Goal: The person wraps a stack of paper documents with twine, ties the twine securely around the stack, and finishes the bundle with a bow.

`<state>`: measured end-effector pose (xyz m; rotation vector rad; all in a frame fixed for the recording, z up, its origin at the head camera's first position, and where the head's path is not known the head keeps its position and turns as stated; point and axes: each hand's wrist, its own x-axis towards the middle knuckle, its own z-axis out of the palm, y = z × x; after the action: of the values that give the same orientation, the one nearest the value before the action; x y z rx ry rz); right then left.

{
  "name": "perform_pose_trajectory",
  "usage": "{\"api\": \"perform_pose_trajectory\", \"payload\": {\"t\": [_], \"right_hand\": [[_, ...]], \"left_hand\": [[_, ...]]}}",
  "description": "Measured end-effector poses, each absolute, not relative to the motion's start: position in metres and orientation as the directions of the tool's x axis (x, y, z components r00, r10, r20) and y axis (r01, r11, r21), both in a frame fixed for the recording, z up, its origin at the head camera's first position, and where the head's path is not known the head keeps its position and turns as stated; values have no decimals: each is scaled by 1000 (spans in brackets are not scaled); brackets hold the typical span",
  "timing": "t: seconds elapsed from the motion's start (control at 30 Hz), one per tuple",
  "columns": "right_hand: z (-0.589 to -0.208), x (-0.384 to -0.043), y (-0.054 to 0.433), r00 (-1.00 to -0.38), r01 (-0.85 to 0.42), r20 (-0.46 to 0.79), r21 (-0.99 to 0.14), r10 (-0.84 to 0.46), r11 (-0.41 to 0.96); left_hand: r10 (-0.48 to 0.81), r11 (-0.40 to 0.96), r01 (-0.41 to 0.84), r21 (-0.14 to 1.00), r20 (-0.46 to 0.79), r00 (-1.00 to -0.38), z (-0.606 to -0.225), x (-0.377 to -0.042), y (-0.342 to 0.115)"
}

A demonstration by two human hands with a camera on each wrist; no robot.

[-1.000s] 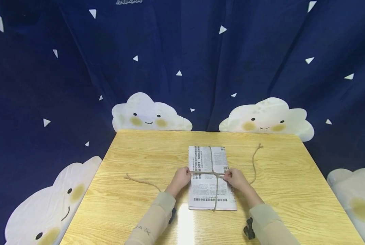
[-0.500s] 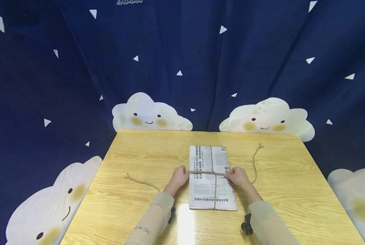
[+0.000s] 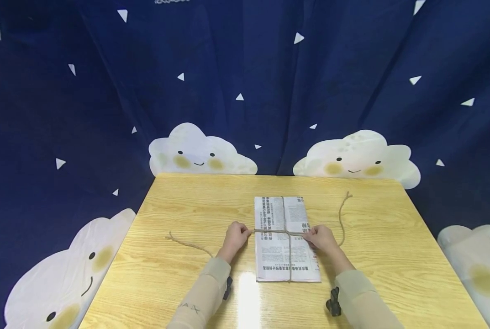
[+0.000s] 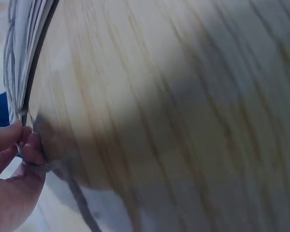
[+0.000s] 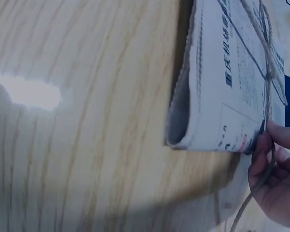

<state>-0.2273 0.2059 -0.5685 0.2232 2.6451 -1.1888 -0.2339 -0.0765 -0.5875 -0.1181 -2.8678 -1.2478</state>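
Note:
A folded newspaper bundle (image 3: 271, 256) lies on the wooden table, bound lengthwise and crosswise with brown twine (image 3: 290, 258). The strands cross near the middle of its top face, where the right wrist view shows a knot (image 5: 271, 70). Just off the bundle's left edge, my left hand (image 3: 234, 238) pinches one length of twine between thumb and fingers. At the right edge, my right hand (image 3: 321, 238) pinches the opposite length, close to the paper. Both lengths run taut across the top. In the left wrist view, the twine trails down from the left hand (image 4: 17, 179).
One loose twine end (image 3: 187, 244) lies on the table at the left, another (image 3: 340, 219) at the right. Behind the wooden table (image 3: 195, 196) hangs a dark blue curtain (image 3: 228, 59) with clouds and white triangles. Dark wrist devices sit below both sleeves.
My left hand has moved outward to the left, off the bundle's edge, and my right hand slightly to the right. The crosswise twine has drawn closer together and straighter.

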Motion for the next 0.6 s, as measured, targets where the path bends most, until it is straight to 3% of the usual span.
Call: {"api": "perform_pose_trajectory", "payload": {"t": [0.4,0.6], "right_hand": [[-570,-225,193,-958,235,-284,-742,22,628],[-573,-225,191,-958,240,-287,-732,32,638]], "left_hand": [[18,706,28,708,21,-1000,-584,-237,-97],[80,838,100,537,60,-995,-580,-239,-113]]}}
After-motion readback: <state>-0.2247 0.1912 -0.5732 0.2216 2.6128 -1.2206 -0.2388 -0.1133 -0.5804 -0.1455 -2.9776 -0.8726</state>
